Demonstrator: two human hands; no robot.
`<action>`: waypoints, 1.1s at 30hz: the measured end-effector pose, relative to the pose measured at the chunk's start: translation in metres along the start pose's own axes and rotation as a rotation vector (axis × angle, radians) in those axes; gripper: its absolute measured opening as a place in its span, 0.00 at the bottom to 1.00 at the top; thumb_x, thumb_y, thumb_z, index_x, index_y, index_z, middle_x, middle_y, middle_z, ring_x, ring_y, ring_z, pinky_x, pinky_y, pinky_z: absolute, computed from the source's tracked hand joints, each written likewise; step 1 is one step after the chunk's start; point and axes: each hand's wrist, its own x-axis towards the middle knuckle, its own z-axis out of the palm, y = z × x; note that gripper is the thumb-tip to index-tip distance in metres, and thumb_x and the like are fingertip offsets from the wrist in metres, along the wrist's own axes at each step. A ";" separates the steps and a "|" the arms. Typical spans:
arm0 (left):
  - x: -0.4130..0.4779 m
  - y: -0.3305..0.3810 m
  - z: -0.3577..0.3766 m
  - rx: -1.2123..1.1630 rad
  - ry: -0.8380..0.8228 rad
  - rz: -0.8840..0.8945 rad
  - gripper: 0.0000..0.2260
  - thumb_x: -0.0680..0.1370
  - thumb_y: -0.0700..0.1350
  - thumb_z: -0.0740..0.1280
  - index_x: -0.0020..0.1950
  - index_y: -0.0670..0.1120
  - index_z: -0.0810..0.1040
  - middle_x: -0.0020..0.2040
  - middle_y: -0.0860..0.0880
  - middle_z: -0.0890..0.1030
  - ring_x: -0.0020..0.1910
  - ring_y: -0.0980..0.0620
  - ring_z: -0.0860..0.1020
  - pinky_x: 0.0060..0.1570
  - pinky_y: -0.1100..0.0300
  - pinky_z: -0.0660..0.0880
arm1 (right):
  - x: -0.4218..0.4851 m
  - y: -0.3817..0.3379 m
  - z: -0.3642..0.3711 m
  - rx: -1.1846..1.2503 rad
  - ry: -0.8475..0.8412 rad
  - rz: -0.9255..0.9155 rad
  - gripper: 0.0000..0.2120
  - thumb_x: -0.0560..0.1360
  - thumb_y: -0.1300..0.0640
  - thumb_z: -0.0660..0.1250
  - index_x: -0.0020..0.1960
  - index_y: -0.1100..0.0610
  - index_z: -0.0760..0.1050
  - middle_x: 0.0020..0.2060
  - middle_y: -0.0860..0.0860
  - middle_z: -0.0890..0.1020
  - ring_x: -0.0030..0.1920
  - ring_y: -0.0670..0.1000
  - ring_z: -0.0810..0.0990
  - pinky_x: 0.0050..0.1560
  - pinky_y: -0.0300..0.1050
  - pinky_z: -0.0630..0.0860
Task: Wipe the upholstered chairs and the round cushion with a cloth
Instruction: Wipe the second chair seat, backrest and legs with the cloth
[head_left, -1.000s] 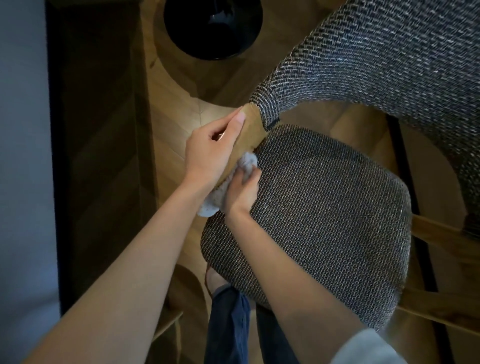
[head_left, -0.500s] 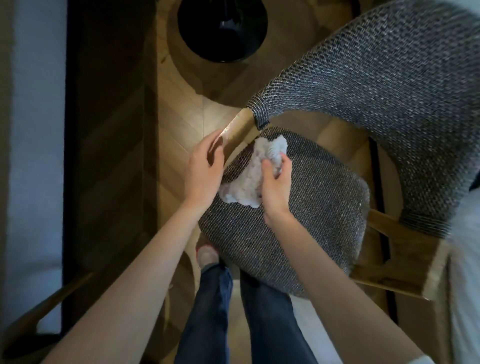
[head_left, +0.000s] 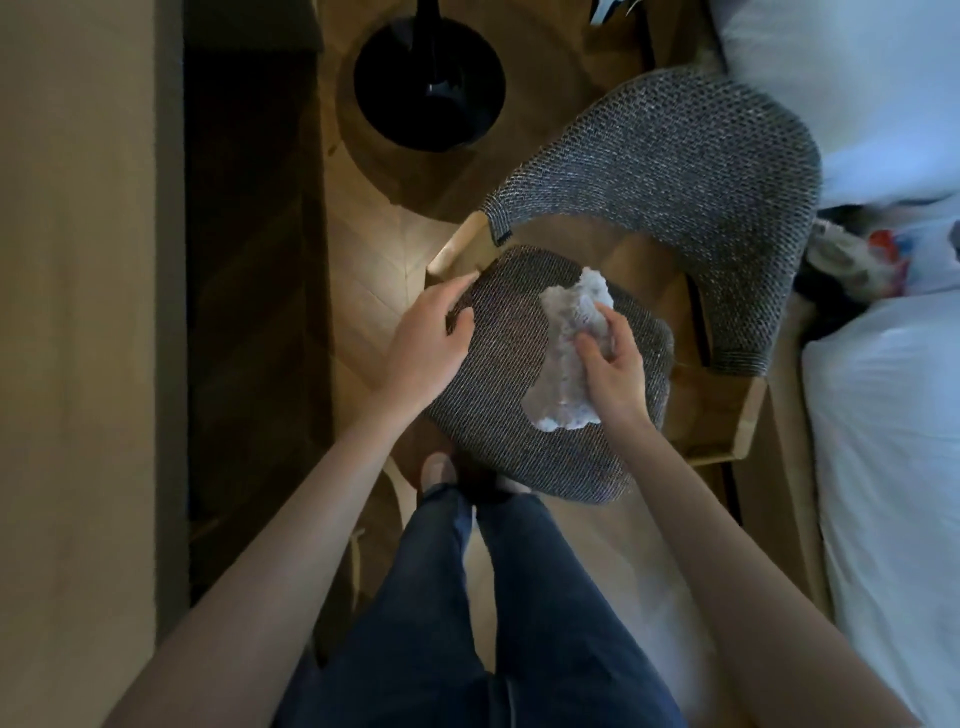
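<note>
A person stands over a chair (head_left: 717, 395) and looks down at it. The chair has a soft gray seat (head_left: 498, 395) with a bumpy woven cover. It also has a curved back (head_left: 675, 176) in the same gray cloth, and its wooden frame (head_left: 460, 241) sticks out at the far left corner. A fluffy white cloth (head_left: 563, 364) lies in a long crumpled strip on the seat, a bit to the right of the middle. The right hand (head_left: 615, 371) holds the cloth. Its thumb and fingers are curled around the right side of the cloth and pinch it, and the cloth touches the seat. The left hand (head_left: 426, 340) is on the left edge of the seat, with bent fingers that hold on to the edge. The two hands are apart, with bare gray seat between them. The person's legs (head_left: 467, 597) are in dark blue jeans, close to the near edge of the seat, and one foot (head_left: 439, 470) peeks out just beside it. The chair stands on a wooden floor (head_left: 374, 249) with a zigzag pattern. A black round stand (head_left: 431, 88) is on the floor past the chair. White bed covers (head_left: 883, 441) are on the right, just beside the chair.
</note>
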 end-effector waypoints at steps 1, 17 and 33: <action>-0.007 0.005 -0.001 0.017 -0.005 0.006 0.19 0.82 0.44 0.59 0.73 0.50 0.67 0.71 0.51 0.70 0.69 0.56 0.69 0.69 0.55 0.67 | -0.007 0.000 -0.006 -0.017 0.005 -0.006 0.15 0.80 0.54 0.61 0.66 0.47 0.69 0.49 0.43 0.78 0.49 0.45 0.78 0.42 0.38 0.73; -0.091 0.097 0.141 0.088 -0.058 -0.032 0.20 0.82 0.46 0.59 0.75 0.52 0.64 0.71 0.49 0.68 0.69 0.52 0.68 0.67 0.56 0.67 | -0.042 0.065 -0.160 -0.210 -0.135 -0.158 0.14 0.80 0.57 0.59 0.65 0.46 0.70 0.41 0.45 0.78 0.41 0.49 0.78 0.49 0.53 0.77; -0.122 0.195 0.341 0.002 -0.029 -0.312 0.23 0.82 0.44 0.60 0.76 0.48 0.61 0.73 0.46 0.65 0.69 0.47 0.68 0.67 0.51 0.68 | 0.006 0.133 -0.369 -0.509 -0.265 -0.223 0.18 0.80 0.62 0.56 0.69 0.50 0.67 0.53 0.55 0.77 0.56 0.58 0.75 0.68 0.61 0.65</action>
